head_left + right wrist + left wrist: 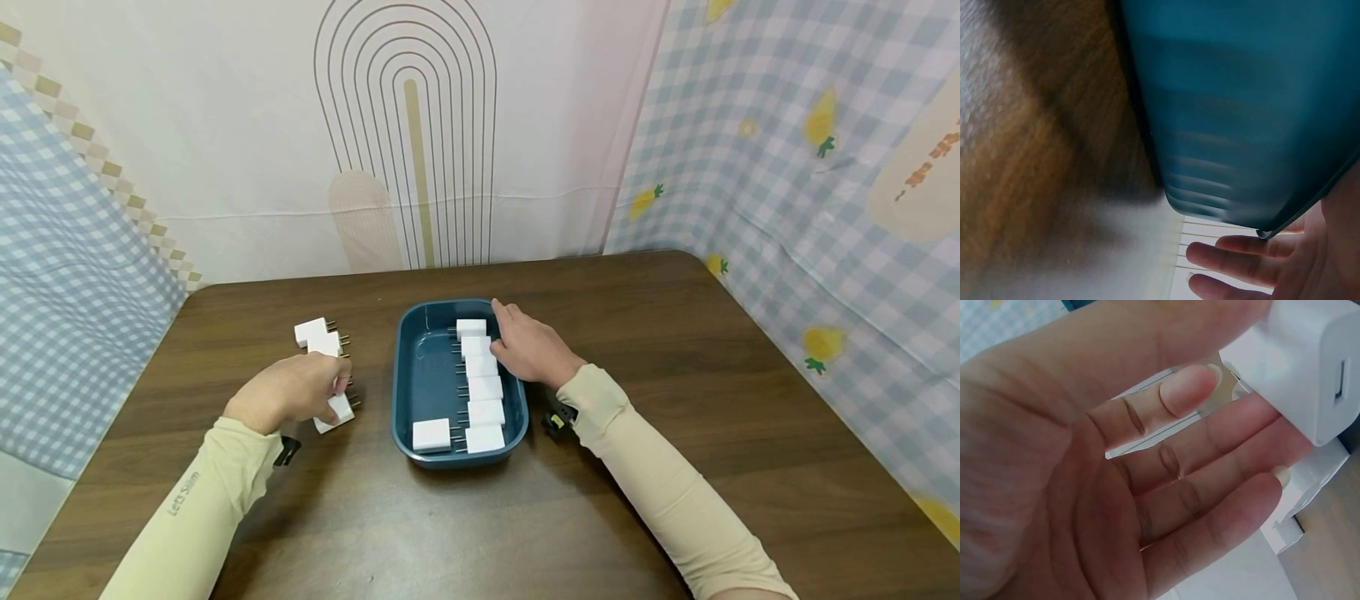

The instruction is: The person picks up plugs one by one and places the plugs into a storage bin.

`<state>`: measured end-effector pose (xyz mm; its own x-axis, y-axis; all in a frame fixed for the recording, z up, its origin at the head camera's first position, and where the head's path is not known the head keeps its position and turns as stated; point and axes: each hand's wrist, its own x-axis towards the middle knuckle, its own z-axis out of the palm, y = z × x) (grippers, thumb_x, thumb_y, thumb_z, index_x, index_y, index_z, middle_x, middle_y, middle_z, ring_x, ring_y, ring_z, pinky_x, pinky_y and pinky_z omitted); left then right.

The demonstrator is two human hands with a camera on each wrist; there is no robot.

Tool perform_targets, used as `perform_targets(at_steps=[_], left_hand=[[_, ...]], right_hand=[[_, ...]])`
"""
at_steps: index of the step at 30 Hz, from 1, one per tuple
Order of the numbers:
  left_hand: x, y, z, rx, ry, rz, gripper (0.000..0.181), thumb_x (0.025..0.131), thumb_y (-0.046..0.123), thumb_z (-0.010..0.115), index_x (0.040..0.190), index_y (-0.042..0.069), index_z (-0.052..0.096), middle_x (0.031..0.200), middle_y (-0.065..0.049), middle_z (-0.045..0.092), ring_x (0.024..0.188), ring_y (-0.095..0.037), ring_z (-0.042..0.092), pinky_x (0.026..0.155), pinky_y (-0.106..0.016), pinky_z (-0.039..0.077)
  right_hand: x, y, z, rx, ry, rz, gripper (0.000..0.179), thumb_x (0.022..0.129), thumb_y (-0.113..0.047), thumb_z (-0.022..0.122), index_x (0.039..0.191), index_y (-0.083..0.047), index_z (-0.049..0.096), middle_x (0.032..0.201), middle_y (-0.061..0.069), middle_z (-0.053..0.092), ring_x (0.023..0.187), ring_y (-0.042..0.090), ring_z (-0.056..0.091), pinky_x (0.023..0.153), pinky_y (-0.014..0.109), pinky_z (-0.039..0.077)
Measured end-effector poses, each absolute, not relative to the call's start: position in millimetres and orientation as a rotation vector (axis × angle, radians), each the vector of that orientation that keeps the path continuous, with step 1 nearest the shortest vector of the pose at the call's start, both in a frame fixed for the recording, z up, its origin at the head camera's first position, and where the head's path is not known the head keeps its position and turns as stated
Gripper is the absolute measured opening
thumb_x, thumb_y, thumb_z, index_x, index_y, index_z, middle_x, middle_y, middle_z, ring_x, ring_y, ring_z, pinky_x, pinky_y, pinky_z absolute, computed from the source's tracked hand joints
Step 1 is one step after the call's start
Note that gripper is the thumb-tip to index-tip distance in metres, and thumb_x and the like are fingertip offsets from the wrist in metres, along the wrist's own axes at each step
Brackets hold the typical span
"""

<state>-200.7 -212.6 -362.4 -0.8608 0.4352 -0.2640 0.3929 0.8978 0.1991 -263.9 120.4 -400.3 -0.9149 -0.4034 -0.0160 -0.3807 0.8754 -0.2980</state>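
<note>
My left hand [294, 387] pinches a white charger [1300, 369] between thumb and fingertips; a small port shows on its end in the left wrist view. Beneath and around this hand lie more white chargers [311, 331] in a slanting row, their metal prongs pointing right; the hand hides part of the row. My right hand [536, 346] rests on the right rim of a blue tray [405, 367], its thumb side over the inside. Past the tray's corner, the fingers [1241, 262] of that hand stretch out straight. Several chargers [485, 388] line the tray's right side.
One charger [431, 435] lies at the tray's near left corner. The tray stands mid-way across a brown wooden table [450, 533]. Patterned cloth [555, 125] hangs behind the table and along both sides.
</note>
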Motion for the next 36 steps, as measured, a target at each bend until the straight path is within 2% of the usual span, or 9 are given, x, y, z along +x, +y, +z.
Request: perform_targets(at_steps=[10, 26, 36], left_hand=[[-199.3, -208.3, -363.7, 0.619, 2.752, 0.225, 0.038, 0.067, 0.015, 0.092, 0.083, 0.012, 0.058, 0.072, 0.002, 0.056, 0.066, -0.014, 0.050, 0.059, -0.030, 0.041], [-200.4, -206.1, -367.9, 0.693, 2.748, 0.222, 0.042, 0.064, 0.016, 0.094, 0.081, 0.014, 0.056, 0.070, 0.002, 0.050, 0.066, -0.014, 0.048, 0.059, -0.029, 0.037], [-201.1, -203.3, -368.4, 0.679, 2.746, 0.194, 0.042, 0.065, 0.019, 0.094, 0.089, 0.013, 0.060, 0.073, 0.001, 0.055, 0.068, -0.014, 0.052, 0.061, -0.030, 0.041]], right_hand=[[-262.5, 120.8, -399.4, -0.618, 2.960, -0.451, 0.068, 0.103, -0.023, 0.047, 0.160, 0.002, 0.019, 0.160, 0.024, 0.036, 0.143, 0.034, 0.046, 0.115, 0.049, 0.042], [-263.4, 120.6, -399.8, -0.619, 2.959, -0.453, 0.068, 0.103, -0.023, 0.047, 0.160, 0.001, 0.018, 0.160, 0.023, 0.036, 0.143, 0.033, 0.046, 0.116, 0.049, 0.041], [-263.2, 120.1, -399.9, -0.611, 2.953, -0.450, 0.068, 0.104, -0.024, 0.047, 0.160, 0.001, 0.018, 0.161, 0.023, 0.035, 0.144, 0.033, 0.045, 0.117, 0.049, 0.040]])
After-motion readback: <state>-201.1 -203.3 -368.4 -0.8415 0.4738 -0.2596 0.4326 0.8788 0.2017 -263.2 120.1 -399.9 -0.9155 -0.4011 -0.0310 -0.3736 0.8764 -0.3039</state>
